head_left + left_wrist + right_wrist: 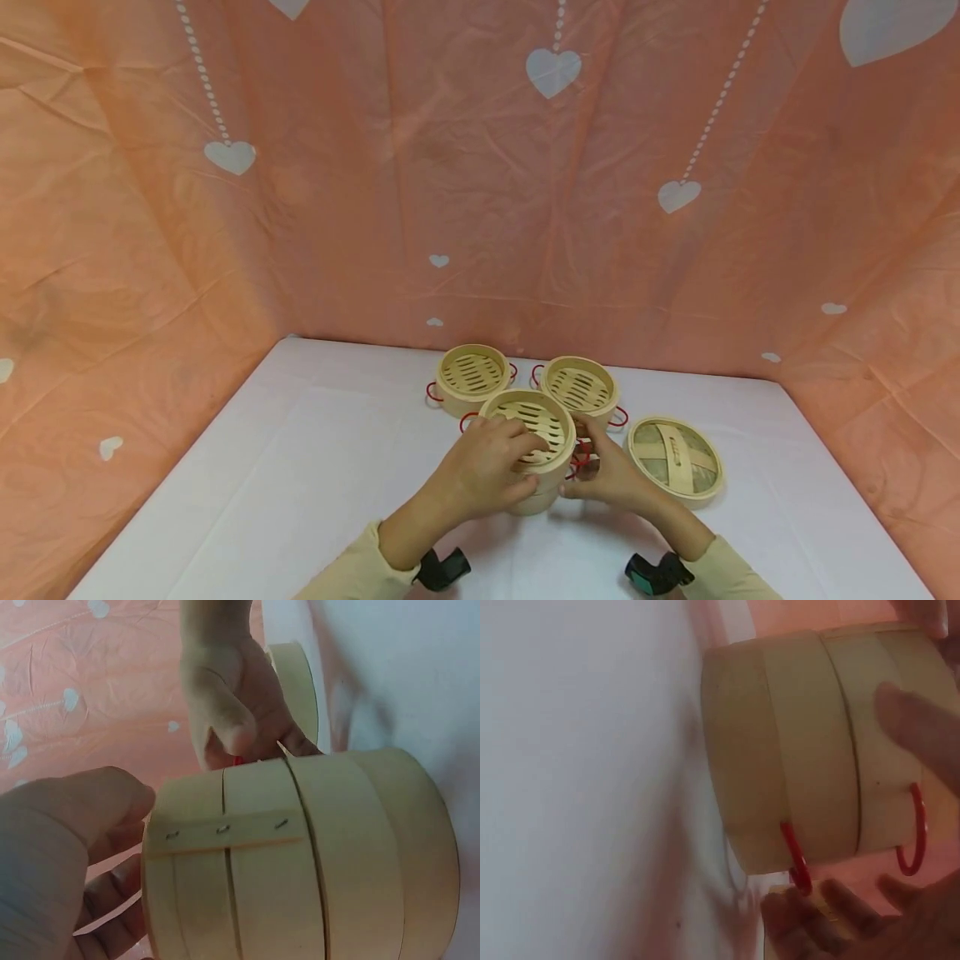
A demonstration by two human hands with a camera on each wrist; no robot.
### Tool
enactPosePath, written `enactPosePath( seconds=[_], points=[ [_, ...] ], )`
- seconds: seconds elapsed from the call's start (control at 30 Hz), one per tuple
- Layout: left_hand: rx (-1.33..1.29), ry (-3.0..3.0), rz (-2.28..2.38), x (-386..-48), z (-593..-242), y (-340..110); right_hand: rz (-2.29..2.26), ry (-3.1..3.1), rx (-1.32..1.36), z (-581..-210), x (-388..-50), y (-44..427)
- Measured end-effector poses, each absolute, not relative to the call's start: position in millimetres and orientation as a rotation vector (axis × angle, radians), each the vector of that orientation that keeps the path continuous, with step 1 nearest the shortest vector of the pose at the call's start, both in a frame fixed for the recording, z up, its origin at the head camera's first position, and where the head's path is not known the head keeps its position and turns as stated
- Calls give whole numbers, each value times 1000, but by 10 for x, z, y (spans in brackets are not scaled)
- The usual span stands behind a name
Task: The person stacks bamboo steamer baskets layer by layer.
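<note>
Two bamboo steamer baskets stand stacked in front of me. The upper basket (534,410) has a slatted floor, and the lower basket (360,855) sits directly beneath it on the table. My left hand (480,467) holds the upper basket's near left rim, thumb on the outer side and fingers reaching over the top. At the stack's right side is my right hand (615,475), fingers spread beside the red handles (799,859) with the thumb in front of the wall. Whether its fingertips touch the baskets is hard to tell.
Behind the stack stand another steamer basket (474,375) at the left and one more basket (579,387) at the right, both with red loop handles. A woven steamer lid (675,458) lies right of my right hand. The white table (225,467) meets a pink heart-patterned cloth (480,208).
</note>
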State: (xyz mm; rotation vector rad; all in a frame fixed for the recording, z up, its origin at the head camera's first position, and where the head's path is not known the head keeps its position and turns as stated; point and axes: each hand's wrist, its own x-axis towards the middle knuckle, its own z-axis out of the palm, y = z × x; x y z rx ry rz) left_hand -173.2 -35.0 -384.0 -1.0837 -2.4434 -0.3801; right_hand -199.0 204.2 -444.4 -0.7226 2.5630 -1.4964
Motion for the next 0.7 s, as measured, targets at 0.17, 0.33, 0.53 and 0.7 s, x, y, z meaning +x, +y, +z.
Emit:
enactPosePath(
  seconds=[0.17, 0.33, 0.53, 0.7],
  points=[
    [-1068, -2419, -471, -1747, -3803, -407, -1568, 2540, -803, -4410, -1989, 2032],
    [-1047, -2373, -519, -1786, -3784, -449, -1562, 2562, -834, -4350, -1978, 1999],
    [-988, -2352, -530, -1828, -3729, -516, -1573, 2582, -801, -4307, -1961, 1963],
    [-943, -2344, -524, -1867, -3678, -589, -1569, 2598, -805, -4293, -1962, 1941]
  ],
)
